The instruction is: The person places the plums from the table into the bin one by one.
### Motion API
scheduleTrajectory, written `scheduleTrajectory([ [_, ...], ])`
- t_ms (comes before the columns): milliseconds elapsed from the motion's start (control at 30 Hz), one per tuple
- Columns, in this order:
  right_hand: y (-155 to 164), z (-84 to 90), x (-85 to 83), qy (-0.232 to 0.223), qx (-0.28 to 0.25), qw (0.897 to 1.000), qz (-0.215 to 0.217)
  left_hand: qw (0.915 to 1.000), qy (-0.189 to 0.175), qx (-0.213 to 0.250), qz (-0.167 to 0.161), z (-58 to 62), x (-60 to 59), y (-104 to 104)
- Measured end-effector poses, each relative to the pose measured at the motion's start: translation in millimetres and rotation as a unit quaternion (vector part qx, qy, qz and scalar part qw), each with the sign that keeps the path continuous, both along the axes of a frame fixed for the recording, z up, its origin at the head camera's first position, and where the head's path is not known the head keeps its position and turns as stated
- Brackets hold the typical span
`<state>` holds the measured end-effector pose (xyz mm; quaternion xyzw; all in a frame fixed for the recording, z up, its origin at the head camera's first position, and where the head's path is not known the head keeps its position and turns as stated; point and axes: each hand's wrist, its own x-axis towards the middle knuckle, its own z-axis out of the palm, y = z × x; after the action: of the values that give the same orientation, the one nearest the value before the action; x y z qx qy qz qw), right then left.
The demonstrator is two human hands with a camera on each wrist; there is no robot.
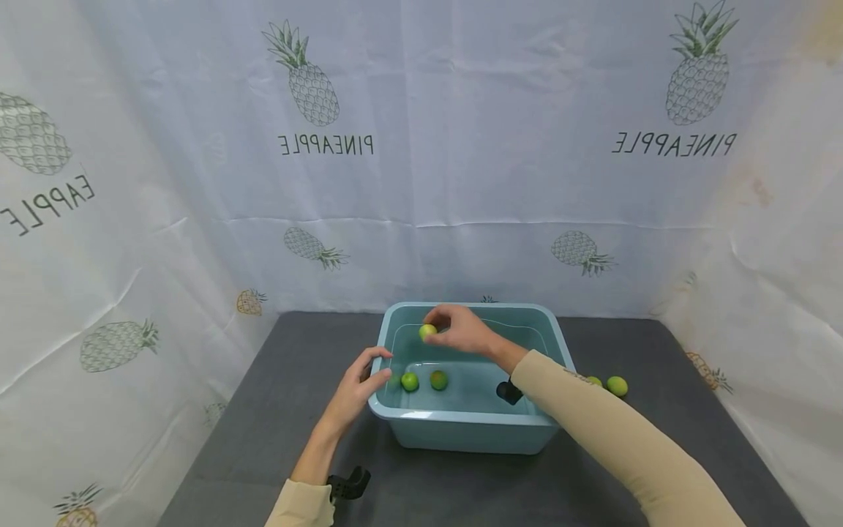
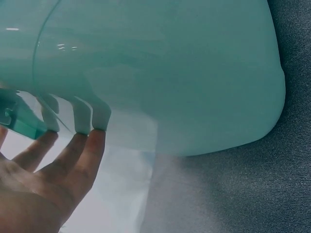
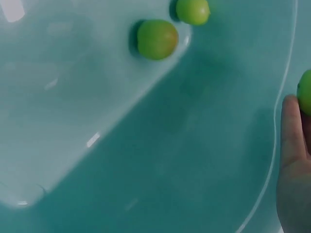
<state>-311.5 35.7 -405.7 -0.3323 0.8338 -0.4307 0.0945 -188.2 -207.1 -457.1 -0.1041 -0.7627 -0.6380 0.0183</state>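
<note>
A blue-green plastic basin [image 1: 461, 417] stands on the dark table. Above its far left part, my right hand [image 1: 464, 331] pinches a yellow-green lime [image 1: 427, 331] between thumb and fingers. That lime [image 3: 305, 92] shows only partly at the edge of the right wrist view. Against the basin's left side is my left hand [image 1: 358, 384], thumb and fingers spread at the rim. In the left wrist view its fingertips [image 2: 97, 138] touch the glossy outer wall. On the basin floor lie a green lime [image 1: 410, 381] and a rounder green fruit [image 1: 438, 380] with an orange patch.
Right of the basin, a lime [image 1: 617, 386] lies on the table [image 1: 316, 366], and another [image 1: 595, 380] is partly hidden by the right sleeve [image 1: 619, 432]. A pineapple-print cloth [image 1: 448, 176] hangs behind the table and along both sides.
</note>
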Motion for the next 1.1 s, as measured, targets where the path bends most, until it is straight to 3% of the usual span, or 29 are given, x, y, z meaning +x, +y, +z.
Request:
scheduleTrajectory([
  [633, -6, -5.8, 0.9, -0.008, 0.028, 1.0, -0.01, 1.0, -0.001, 0.002, 0.001, -0.8, -0.8, -1],
  [1100, 2, 13.7, 5.8, 0.015, 0.055, 0.998, 0.005, 1.0, -0.002, 0.005, -0.003, -1.0, -1.0, -1],
])
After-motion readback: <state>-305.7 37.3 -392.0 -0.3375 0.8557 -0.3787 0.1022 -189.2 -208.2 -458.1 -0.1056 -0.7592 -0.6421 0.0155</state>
